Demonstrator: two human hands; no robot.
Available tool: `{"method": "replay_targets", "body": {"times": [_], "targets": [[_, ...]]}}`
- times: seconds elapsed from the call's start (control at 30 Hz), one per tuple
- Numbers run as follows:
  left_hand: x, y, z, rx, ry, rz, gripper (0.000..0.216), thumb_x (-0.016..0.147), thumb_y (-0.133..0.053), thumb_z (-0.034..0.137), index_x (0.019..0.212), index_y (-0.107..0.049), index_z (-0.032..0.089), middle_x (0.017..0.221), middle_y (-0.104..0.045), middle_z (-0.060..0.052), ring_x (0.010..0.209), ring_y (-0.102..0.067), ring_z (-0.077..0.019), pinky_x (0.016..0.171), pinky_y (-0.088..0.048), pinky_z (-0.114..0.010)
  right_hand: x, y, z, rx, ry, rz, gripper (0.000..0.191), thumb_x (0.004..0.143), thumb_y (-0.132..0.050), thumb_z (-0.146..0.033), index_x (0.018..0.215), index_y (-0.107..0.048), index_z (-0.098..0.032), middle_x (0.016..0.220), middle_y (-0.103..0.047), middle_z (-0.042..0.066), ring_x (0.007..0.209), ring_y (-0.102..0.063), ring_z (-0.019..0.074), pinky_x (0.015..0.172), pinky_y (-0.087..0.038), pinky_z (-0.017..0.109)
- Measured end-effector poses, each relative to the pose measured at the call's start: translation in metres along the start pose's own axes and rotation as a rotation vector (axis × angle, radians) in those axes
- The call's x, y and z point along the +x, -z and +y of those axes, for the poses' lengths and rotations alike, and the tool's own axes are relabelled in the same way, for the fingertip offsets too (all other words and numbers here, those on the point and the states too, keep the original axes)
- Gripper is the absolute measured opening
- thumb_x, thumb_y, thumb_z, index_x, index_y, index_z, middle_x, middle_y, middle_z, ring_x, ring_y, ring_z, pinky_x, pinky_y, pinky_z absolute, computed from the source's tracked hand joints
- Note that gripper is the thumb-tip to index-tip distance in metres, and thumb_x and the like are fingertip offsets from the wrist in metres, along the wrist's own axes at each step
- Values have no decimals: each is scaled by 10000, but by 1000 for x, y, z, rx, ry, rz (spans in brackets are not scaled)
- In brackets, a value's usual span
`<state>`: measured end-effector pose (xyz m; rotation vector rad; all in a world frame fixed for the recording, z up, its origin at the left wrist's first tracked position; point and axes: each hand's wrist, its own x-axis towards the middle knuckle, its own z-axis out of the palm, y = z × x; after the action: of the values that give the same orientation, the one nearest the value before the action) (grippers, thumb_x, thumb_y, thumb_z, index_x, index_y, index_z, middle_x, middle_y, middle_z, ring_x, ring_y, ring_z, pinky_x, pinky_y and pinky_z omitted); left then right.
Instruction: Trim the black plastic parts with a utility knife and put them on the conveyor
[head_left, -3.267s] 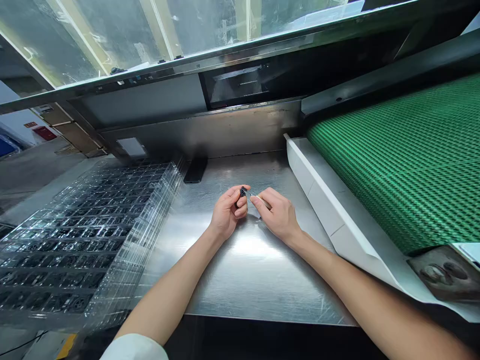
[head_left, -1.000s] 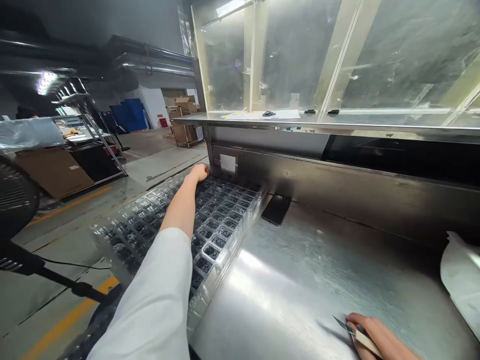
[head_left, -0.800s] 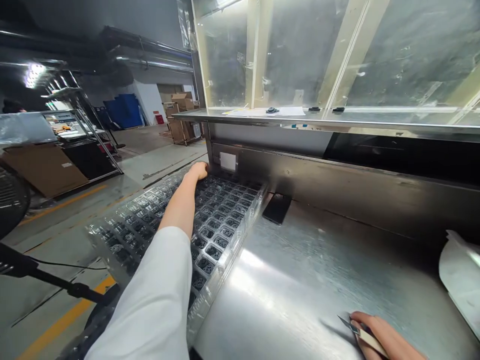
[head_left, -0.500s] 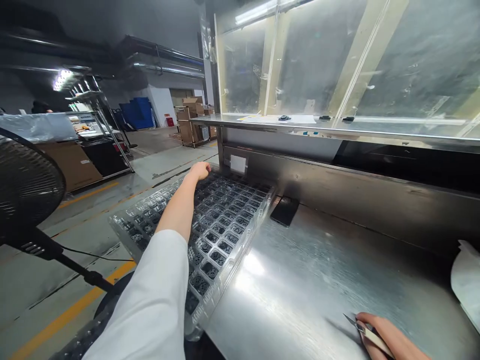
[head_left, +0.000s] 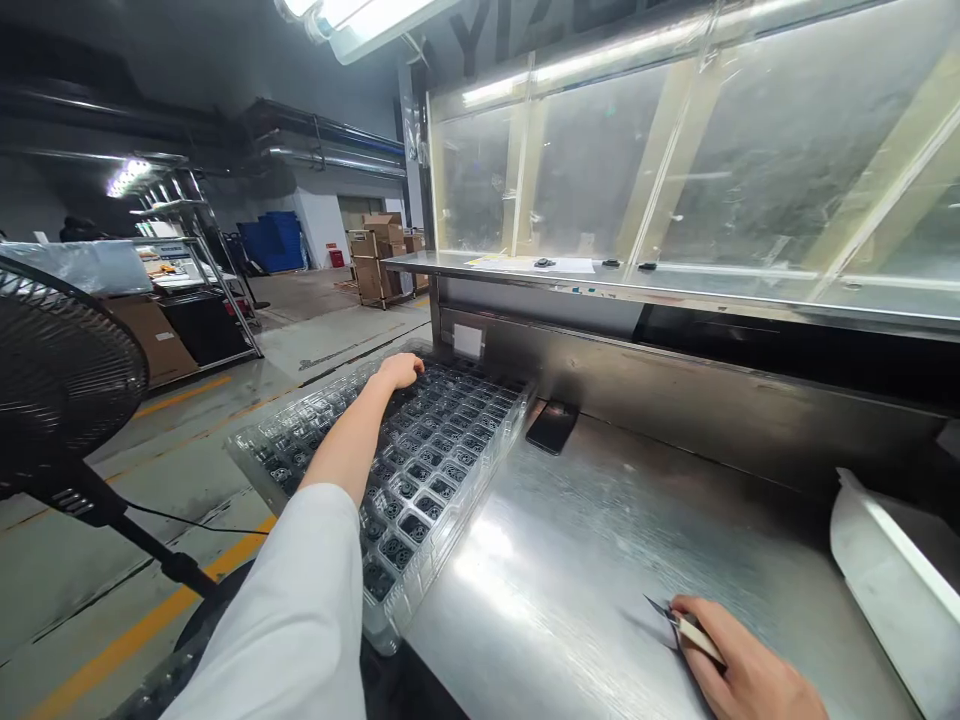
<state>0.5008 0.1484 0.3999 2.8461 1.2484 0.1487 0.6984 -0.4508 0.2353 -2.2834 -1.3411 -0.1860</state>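
My left hand (head_left: 403,370) reaches over the far part of a clear plastic tray (head_left: 429,572), fingers curled down at its pockets. What the fingertips pinch, if anything, is hidden. Small black round parts (head_left: 395,549) sit in many of the tray's pockets. Low on the right, my right hand (head_left: 742,660) is closed around a small knife (head_left: 699,640) with a beige handle. Its dark, pointed blade sticks out forward and left, just over the steel bench (head_left: 570,560).
A black phone (head_left: 553,427) lies beside the tray's far right edge. At the right stands a white bin (head_left: 896,590). Small black pieces (head_left: 611,263) and paper rest on the raised shelf (head_left: 487,268). A black fan (head_left: 67,370) stands on the left.
The view has tilted up and turned right, bringing more of the white bin into sight. My left hand stays over the tray's far part; my right hand still holds the knife.
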Motion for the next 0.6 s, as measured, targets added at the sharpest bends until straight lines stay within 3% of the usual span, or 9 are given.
{"method": "replay_targets", "body": {"times": [0.17, 0.3, 0.43, 0.6], "targets": [[-13, -1, 0, 35, 11, -8, 352, 908, -584, 179, 1200, -765, 256, 1302, -725, -69, 1224, -658, -240, 1029, -503, -298, 0, 0, -7, -16, 3, 13, 217, 966, -486, -396, 1056, -675, -338, 1002, -746, -50, 705, -723, 169, 579, -553, 241], [-25, -2, -1, 65, 18, -31, 276, 1007, -614, 307, 1231, -725, 188, 1322, -694, -121, 1258, -633, -253, 1092, -486, -417, 1, -3, -4, -33, 11, 2, 222, 969, -465, -391, 1050, -663, -332, 993, -737, -52, 715, -718, 171, 586, -541, 252], [-34, -1, 2, 102, 25, -50, 363, 1032, -631, 405, 1300, -686, 166, 1376, -648, -137, 1305, -596, -281, 1135, -460, -516, 2, -3, -5, -29, 1, -20, 219, 958, -457, -373, 1035, -655, -320, 962, -730, -45, 698, -706, 178, 584, -517, 265], [-41, 1, 11, 124, 17, -83, 466, 1030, -633, 464, 1379, -640, 155, 1410, -622, -158, 1320, -589, -301, 1144, -460, -550, 3, 2, -13, 1, -20, -24, 222, 970, -445, -355, 1014, -656, -301, 949, -726, -27, 692, -688, 185, 595, -484, 273]]}}
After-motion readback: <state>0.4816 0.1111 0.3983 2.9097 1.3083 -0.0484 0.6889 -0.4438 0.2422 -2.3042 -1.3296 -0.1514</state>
